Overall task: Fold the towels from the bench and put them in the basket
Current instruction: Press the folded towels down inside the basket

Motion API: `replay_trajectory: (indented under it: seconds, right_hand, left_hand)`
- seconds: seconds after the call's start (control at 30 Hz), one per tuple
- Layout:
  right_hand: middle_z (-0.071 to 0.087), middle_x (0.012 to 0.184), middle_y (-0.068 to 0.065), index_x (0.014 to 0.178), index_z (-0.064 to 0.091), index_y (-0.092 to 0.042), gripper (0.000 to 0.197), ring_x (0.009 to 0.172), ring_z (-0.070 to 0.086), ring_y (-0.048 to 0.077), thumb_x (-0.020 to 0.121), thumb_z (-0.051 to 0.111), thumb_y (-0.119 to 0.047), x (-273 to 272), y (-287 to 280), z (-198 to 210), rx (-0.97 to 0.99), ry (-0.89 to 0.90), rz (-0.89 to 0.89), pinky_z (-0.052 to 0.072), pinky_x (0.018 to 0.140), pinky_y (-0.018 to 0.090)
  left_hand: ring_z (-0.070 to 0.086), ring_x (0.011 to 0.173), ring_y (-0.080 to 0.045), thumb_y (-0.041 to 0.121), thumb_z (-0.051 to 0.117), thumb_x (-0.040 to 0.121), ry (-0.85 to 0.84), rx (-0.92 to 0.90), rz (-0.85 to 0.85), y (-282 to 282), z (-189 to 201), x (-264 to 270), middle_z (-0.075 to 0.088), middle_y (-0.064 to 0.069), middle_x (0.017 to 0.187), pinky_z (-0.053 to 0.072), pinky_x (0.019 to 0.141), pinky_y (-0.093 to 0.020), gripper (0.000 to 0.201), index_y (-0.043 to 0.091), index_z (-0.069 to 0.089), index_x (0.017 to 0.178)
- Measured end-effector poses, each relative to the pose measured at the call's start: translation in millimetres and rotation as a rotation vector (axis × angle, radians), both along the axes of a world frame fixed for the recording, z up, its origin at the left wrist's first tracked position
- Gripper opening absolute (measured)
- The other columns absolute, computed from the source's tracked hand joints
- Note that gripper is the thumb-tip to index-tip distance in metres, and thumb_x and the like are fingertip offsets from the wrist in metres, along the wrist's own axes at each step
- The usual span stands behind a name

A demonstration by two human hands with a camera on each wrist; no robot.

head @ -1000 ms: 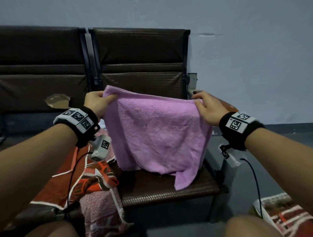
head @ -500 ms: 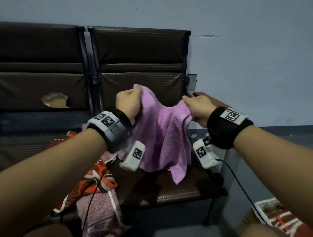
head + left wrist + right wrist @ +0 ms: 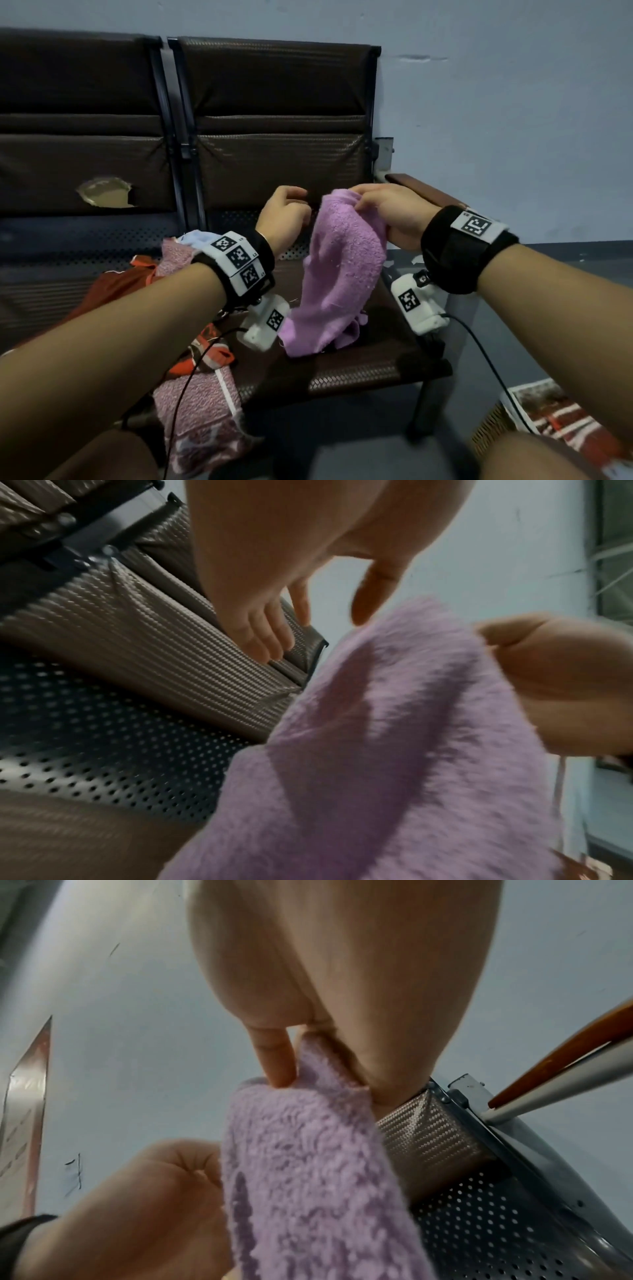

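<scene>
A pink towel (image 3: 342,267) hangs doubled over above the brown bench seat (image 3: 359,363), its lower end bunched on the seat. My right hand (image 3: 363,202) pinches its gathered top edge; in the right wrist view the thumb and fingers (image 3: 277,1056) clamp the towel (image 3: 308,1177). Just left of the towel, my left hand (image 3: 301,202) is apart from it. The left wrist view shows that hand (image 3: 318,626) loosely curled with nothing in it, beside the towel (image 3: 394,750).
More towels lie heaped on the left seat: a red-orange one (image 3: 113,287), a pink patterned one (image 3: 198,411) drooping over the front edge, a light blue one (image 3: 195,236). A woven basket (image 3: 493,425) holding a patterned towel stands on the floor at lower right. A wooden armrest (image 3: 421,188) ends the bench.
The hands came together, bringing the towel's top corners onto each other. The left hand let go of its corner, and the right hand now holds both.
</scene>
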State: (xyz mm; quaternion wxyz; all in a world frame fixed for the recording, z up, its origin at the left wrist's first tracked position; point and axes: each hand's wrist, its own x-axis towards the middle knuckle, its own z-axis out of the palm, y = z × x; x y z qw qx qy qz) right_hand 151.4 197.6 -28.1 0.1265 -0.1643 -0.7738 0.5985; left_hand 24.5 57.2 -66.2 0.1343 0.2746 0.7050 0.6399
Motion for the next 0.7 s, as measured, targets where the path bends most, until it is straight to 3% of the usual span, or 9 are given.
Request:
replay_trajectory:
  seconds: [0.03, 0.13, 0.2, 0.27, 0.33, 0.43, 0.53, 0.6, 0.7]
  right_hand:
    - [0.067, 0.114, 0.014, 0.109, 0.071, -0.012, 0.036, 0.106, 0.064, 0.027, 0.093, 0.042, 0.002, 0.8, -1.3, 1.9, -0.006, 0.003, 0.039, 0.051, 0.097, 0.042]
    - [0.066, 0.109, 0.012, 0.098, 0.072, -0.018, 0.036, 0.102, 0.063, 0.025, 0.093, 0.041, 0.000, -0.5, 0.5, 4.8, 0.001, 0.002, 0.091, 0.051, 0.095, 0.041]
    - [0.069, 0.107, 0.009, 0.094, 0.074, -0.021, 0.033, 0.103, 0.065, 0.025, 0.094, 0.045, -0.006, -2.0, 8.2, 4.8, 0.013, -0.006, 0.068, 0.054, 0.092, 0.038]
    - [0.075, 0.099, 0.002, 0.089, 0.077, -0.025, 0.018, 0.096, 0.071, 0.022, 0.091, 0.060, -0.026, -2.8, 19.2, 1.7, 0.095, -0.053, 0.020, 0.056, 0.081, 0.034]
    - [0.076, 0.095, 0.001, 0.092, 0.077, -0.024, 0.022, 0.089, 0.073, 0.020, 0.078, 0.078, -0.040, -5.1, 33.5, -5.6, 0.236, -0.171, -0.002, 0.059, 0.077, 0.034]
    - [0.075, 0.092, 0.005, 0.087, 0.076, -0.019, 0.023, 0.087, 0.071, 0.020, 0.072, 0.087, -0.032, -16.9, 55.4, -20.2, 0.442, -0.309, -0.080, 0.060, 0.081, 0.036]
    - [0.071, 0.081, 0.001, 0.089, 0.076, -0.015, 0.013, 0.078, 0.068, 0.019, 0.081, 0.080, -0.024, -34.4, 73.1, -28.5, 0.506, -0.189, -0.300, 0.057, 0.067, 0.030]
    - [0.068, 0.078, -0.006, 0.098, 0.075, -0.018, 0.012, 0.075, 0.065, 0.013, 0.088, 0.072, -0.022, -46.5, 80.4, -30.0, 0.521, -0.024, -0.402, 0.049, 0.062, 0.022]
    - [0.066, 0.075, -0.016, 0.097, 0.074, -0.027, 0.010, 0.071, 0.061, 0.004, 0.092, 0.066, -0.024, -60.7, 80.6, -27.3, 0.496, 0.200, -0.444, 0.042, 0.059, 0.018]
  left_hand:
    - [0.060, 0.093, -0.018, -0.001, 0.051, 0.083, -0.050, -0.016, -0.059, 0.4, -1.6, -2.4, 0.064, -0.007, 0.107, 0.050, 0.086, -0.034, 0.046, 0.010, 0.060, 0.126]
    - [0.057, 0.073, -0.017, 0.011, 0.053, 0.070, -0.251, -0.027, -0.431, -2.8, -3.4, -8.2, 0.062, -0.003, 0.085, 0.044, 0.063, -0.028, 0.038, 0.018, 0.070, 0.104]
    - [0.066, 0.086, -0.018, 0.011, 0.055, 0.081, -0.294, -0.012, -0.567, -1.7, -4.5, -17.4, 0.070, -0.006, 0.099, 0.051, 0.068, -0.026, 0.035, 0.019, 0.073, 0.110]
    - [0.071, 0.098, -0.020, 0.010, 0.062, 0.091, -0.270, 0.026, -0.464, 5.4, -6.0, -31.1, 0.075, -0.009, 0.107, 0.057, 0.076, -0.028, 0.026, 0.011, 0.073, 0.114]
    - [0.074, 0.089, -0.018, 0.013, 0.071, 0.089, -0.159, 0.039, -0.263, 14.6, -8.3, -46.2, 0.078, -0.008, 0.095, 0.058, 0.071, -0.027, 0.014, 0.010, 0.076, 0.102]
    - [0.070, 0.084, -0.012, 0.014, 0.074, 0.088, 0.141, -0.042, -0.118, 30.9, -10.9, -67.9, 0.077, -0.008, 0.090, 0.057, 0.076, -0.028, 0.010, 0.012, 0.077, 0.097]
    - [0.069, 0.083, -0.014, 0.023, 0.073, 0.088, 0.342, -0.108, 0.016, 47.4, -3.2, -80.5, 0.077, -0.009, 0.091, 0.057, 0.078, -0.037, 0.010, 0.016, 0.079, 0.093]
    - [0.073, 0.090, -0.020, 0.028, 0.071, 0.087, 0.355, -0.068, 0.085, 55.8, 8.7, -86.9, 0.078, -0.005, 0.089, 0.060, 0.081, -0.042, 0.012, 0.020, 0.079, 0.091]
    - [0.073, 0.095, -0.021, 0.030, 0.070, 0.085, 0.328, 0.058, 0.127, 61.6, 27.2, -95.8, 0.078, -0.007, 0.091, 0.060, 0.083, -0.045, 0.018, 0.017, 0.080, 0.092]
